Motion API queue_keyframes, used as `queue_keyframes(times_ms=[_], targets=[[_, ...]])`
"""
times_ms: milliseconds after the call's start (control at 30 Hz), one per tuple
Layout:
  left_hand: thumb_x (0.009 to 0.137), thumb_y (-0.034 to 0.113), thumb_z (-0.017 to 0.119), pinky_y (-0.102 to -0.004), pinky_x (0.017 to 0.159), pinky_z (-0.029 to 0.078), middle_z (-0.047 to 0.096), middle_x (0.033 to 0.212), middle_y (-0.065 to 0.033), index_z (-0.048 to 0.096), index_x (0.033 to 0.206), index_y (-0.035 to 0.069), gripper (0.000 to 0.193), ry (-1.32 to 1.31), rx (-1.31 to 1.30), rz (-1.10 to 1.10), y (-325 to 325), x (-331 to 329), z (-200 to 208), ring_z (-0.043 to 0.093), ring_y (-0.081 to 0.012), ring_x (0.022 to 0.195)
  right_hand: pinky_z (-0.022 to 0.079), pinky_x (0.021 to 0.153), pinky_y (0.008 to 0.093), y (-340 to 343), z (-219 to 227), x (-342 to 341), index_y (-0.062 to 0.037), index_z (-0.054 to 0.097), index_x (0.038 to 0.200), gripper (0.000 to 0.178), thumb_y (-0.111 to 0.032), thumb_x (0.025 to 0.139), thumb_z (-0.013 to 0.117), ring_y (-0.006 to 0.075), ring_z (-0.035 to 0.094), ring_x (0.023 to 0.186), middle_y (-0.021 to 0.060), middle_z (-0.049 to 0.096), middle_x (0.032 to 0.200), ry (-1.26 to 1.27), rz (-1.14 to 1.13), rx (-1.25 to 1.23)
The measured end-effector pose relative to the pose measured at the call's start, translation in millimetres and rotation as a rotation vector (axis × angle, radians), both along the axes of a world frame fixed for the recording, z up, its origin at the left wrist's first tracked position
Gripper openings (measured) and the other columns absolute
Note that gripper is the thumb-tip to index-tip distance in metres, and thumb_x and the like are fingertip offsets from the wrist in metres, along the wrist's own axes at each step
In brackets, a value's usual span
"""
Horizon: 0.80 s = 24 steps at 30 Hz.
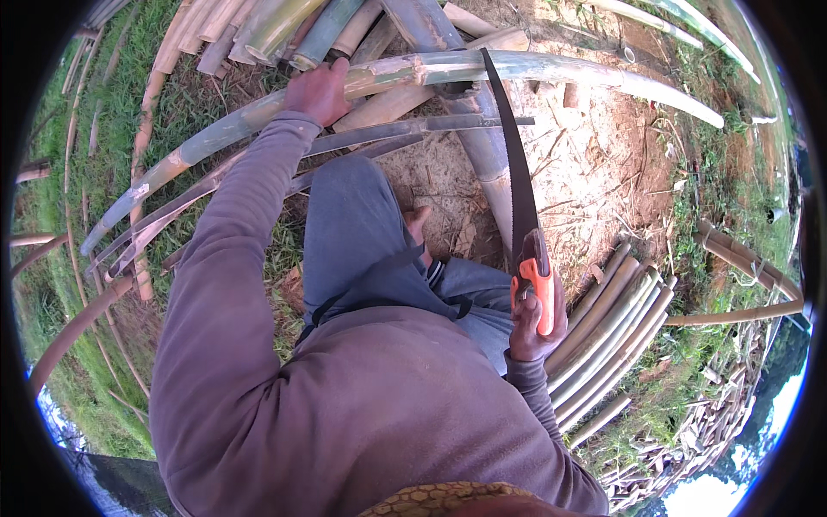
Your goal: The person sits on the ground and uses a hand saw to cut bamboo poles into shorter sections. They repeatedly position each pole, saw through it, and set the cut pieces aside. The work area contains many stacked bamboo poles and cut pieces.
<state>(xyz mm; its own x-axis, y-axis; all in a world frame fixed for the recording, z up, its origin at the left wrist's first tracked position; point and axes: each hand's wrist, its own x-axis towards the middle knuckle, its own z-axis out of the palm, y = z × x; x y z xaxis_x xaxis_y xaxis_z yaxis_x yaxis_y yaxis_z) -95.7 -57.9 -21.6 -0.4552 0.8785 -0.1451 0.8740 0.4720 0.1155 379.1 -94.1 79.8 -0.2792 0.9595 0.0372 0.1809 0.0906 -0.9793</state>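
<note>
My left hand [320,93] is closed round a long green bamboo pole [379,76], which lies crosswise in front of me. In my right hand [536,332] is a hand saw [519,185] with an orange handle and a dark curved blade. The blade points away from me, and its tip meets the bamboo pole to the right of my left hand. Beneath the pole, a thick bamboo log [485,164] runs away from me. Split bamboo strips [388,133] lie on the near side of the pole.
Cut bamboo lengths [258,30] are heaped at the far left. A stack of bamboo pieces [607,332] lies beside my right hand. Further right stands a bamboo rail [745,258], with scattered offcuts [698,431] nearer. My bare foot [417,226] is close to the thick log.
</note>
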Motion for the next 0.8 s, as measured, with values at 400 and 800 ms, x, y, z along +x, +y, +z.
queue_keyframes(times_ms=[400, 800], targets=[[0.084, 0.029, 0.077, -0.0548, 0.090, 0.059, 0.075, 0.110, -0.0194, 0.058, 0.116, 0.011, 0.042, 0.027, 0.042, 0.006, 9, -12, 3, 0.074, -0.0419, 0.105, 0.056, 0.093, 0.0336, 111, -29, -100, 0.0074, 0.063, 0.140, 0.044, -0.018, 0.104, 0.070, 0.0200, 0.070, 0.108, 0.0157, 0.075, 0.120, -0.074, 0.029, 0.068], [0.082, 0.033, 0.084, -0.0547, 0.094, 0.059, 0.074, 0.116, -0.0191, 0.057, 0.123, 0.010, 0.054, -0.010, -0.023, -0.019, 23, -8, 9, 0.074, -0.0406, 0.108, 0.052, 0.063, 0.0242, 207, -11, -178, 0.0027, 0.069, 0.135, 0.041, -0.022, 0.103, 0.071, 0.0078, 0.065, 0.073, 0.0039, 0.073, 0.092, -0.014, 0.094, -0.060]])
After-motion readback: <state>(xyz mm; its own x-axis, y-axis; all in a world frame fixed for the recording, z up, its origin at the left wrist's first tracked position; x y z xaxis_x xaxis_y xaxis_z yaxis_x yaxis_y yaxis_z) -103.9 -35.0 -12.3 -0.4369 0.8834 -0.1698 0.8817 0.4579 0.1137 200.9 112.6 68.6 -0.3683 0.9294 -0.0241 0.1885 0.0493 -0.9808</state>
